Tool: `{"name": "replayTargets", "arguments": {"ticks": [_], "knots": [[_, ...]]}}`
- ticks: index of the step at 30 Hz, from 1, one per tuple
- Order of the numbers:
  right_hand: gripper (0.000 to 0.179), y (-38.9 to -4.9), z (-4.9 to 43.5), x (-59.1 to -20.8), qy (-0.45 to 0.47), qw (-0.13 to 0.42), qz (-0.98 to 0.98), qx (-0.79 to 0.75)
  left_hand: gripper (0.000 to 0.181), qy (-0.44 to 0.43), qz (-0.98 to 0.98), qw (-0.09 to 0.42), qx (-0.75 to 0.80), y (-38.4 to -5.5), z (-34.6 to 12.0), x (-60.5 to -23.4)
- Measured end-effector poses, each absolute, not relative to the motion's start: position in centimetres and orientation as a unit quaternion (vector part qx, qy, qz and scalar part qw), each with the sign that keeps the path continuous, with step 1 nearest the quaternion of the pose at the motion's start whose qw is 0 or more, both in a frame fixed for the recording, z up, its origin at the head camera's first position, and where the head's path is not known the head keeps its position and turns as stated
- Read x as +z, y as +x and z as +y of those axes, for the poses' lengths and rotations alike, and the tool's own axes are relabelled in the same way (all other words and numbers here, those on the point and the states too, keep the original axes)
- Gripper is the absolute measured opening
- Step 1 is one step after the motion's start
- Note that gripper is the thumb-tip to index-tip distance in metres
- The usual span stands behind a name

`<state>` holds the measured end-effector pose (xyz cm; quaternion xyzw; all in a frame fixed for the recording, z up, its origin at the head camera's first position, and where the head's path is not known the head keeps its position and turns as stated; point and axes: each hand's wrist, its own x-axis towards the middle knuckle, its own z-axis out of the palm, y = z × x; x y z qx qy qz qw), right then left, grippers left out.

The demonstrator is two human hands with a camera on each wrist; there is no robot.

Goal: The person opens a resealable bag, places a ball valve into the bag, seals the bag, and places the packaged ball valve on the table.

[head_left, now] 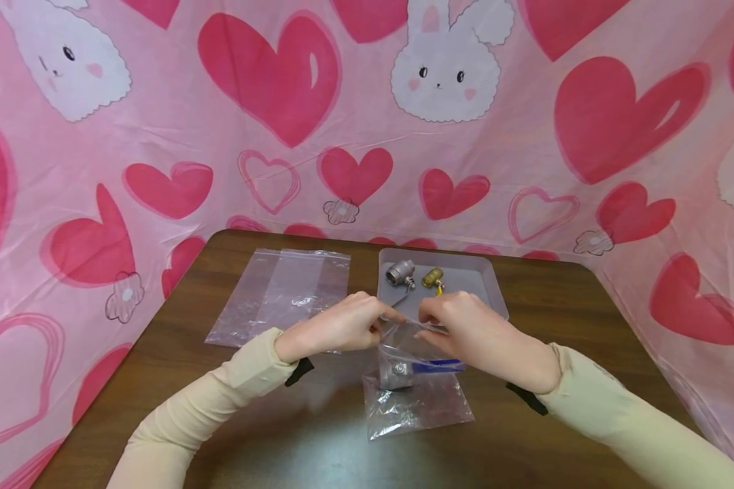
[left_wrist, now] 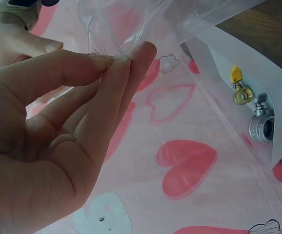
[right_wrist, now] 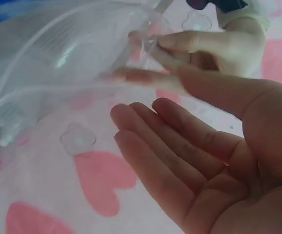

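Observation:
A clear plastic zip bag (head_left: pixel 418 411) is held up at its mouth, its lower part lying toward the table's front. Inside sits a grey metal ball valve (head_left: pixel 396 373) with a blue lever handle (head_left: pixel 437 367). My left hand (head_left: pixel 342 326) pinches one corner of the bag's mouth between thumb and forefinger, as the left wrist view shows. Opposite it, my right hand (head_left: pixel 474 336) has its thumb at the bag's rim. In the right wrist view the other fingers (right_wrist: pixel 165 146) are extended and apart from the thumb, and the mouth gapes.
Behind the hands stands a grey tray (head_left: pixel 495 285) with a silver ball valve (head_left: pixel 402 272) and a smaller brass valve (head_left: pixel 432 277) with a yellow handle. More clear zip bags (head_left: pixel 281 292) lie flat at the left on the wooden table (head_left: pixel 177 339). A pink heart-patterned cloth (head_left: pixel 367 129) hangs behind.

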<state>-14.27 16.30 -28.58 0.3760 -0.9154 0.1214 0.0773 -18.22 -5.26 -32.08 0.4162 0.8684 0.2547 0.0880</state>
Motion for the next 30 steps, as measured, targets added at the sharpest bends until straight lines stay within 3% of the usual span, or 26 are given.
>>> {"name": "replayTargets", "arguments": {"ticks": [12, 18, 23, 27, 30], "knots": [[0.045, -13.5, 20.1, -29.9, 0.346, 0.01, -0.931, 0.118, 0.042, 0.438, 0.862, 0.064, 0.247, -18.5, -5.6, -32.3], [0.034, -13.4, 21.0, -30.8, 0.304, -0.002, -0.947, 0.105, 0.049, 0.44, 0.862, 0.056, 0.247, -18.4, -5.7, -32.3], [0.025, -13.6, 21.4, -31.3, 0.288, 0.029, -0.953, 0.087, 0.031, 0.429, 0.861, 0.069, 0.263, -18.3, -5.8, -32.5], [0.026, -13.8, 21.7, -31.5, 0.292, 0.052, -0.95, 0.096, 0.054, 0.427, 0.864, 0.069, 0.257, -18.3, -5.7, -32.7], [0.025, -14.0, 22.0, -31.5, 0.292, 0.061, -0.949, 0.102, 0.057, 0.434, 0.868, 0.051, 0.234, -18.3, -5.7, -32.9]]}}
